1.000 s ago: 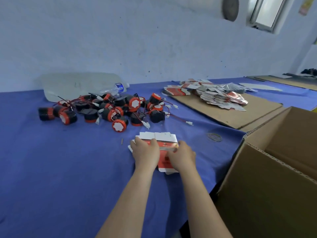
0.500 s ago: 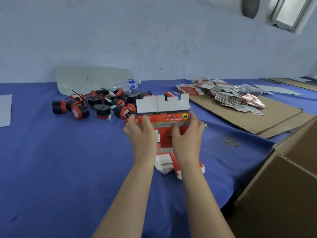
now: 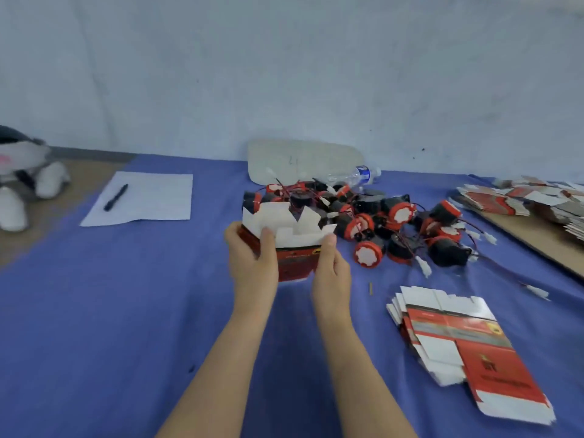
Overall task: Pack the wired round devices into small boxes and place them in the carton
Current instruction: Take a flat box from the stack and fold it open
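Hands are working one box [image 3: 295,259] into shape just above the table [image 3: 110,311]: the left hand [image 3: 252,267] is gripping its left side, thumb lying across the red face, and the right hand [image 3: 331,273] is pinching the right edge just under the white flaps [image 3: 284,222], which are standing up and splayed. The box is sitting between the hands, just near of the pile of devices [image 3: 379,219], whose plugs [image 3: 424,267] are trailing right and near over the cloth. To do this step well, the person is likely needing to press the two sides toward each other until the sleeve is squaring up, holding the flaps clear so the mouth is gaping for a device; squeezing hard is risking a crease in the thin card. Room is lying open to the left and near; the paper [image 3: 151,200] and pen [image 3: 116,197] are lying well off at the far left. On the near right the flat boxes [image 3: 458,343] are crowding the cloth, and the cardboard [image 3: 534,237] edge is running along further right. The carton is not showing.
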`<move>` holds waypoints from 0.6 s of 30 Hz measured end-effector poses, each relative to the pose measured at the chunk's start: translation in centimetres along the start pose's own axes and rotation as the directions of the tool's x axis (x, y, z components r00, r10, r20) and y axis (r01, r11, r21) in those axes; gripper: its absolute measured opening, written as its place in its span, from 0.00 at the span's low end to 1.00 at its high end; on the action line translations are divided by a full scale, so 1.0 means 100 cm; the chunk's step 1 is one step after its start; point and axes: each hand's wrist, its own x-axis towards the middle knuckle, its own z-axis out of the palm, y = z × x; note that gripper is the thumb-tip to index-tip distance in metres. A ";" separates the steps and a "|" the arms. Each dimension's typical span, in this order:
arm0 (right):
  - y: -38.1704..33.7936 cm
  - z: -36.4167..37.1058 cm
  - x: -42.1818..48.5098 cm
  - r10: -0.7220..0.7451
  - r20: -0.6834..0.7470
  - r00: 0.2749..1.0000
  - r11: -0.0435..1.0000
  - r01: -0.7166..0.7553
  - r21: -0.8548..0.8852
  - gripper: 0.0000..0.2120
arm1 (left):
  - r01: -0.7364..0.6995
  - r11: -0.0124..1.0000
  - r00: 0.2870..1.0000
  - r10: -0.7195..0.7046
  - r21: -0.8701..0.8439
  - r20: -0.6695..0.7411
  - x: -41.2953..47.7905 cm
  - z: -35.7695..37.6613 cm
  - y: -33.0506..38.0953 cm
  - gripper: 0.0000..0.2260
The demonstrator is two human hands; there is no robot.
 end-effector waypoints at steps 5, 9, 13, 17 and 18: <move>0.005 0.010 0.002 -0.043 0.149 0.988 0.999 0.040 0.019 0.14 | 0.097 0.979 0.984 -0.067 -0.179 0.167 -0.002 -0.020 -0.019 0.14; 0.008 0.006 0.005 -0.084 0.165 0.983 0.995 0.076 0.057 0.21 | 0.217 0.943 0.958 -0.156 -0.251 0.240 -0.001 -0.017 -0.025 0.17; 0.013 0.002 0.007 -0.046 0.177 0.983 0.999 0.046 0.003 0.17 | 0.291 0.906 0.951 -0.238 -0.307 0.198 -0.003 -0.016 -0.030 0.15; 0.019 0.008 0.002 -0.076 0.160 0.984 0.993 0.089 -0.077 0.13 | 0.353 0.878 0.935 -0.320 -0.325 0.153 -0.004 -0.014 -0.029 0.14; 0.020 0.009 0.001 -0.095 0.141 0.986 0.988 0.110 -0.109 0.15 | 0.313 0.908 0.949 -0.289 -0.279 0.124 -0.007 -0.013 -0.029 0.11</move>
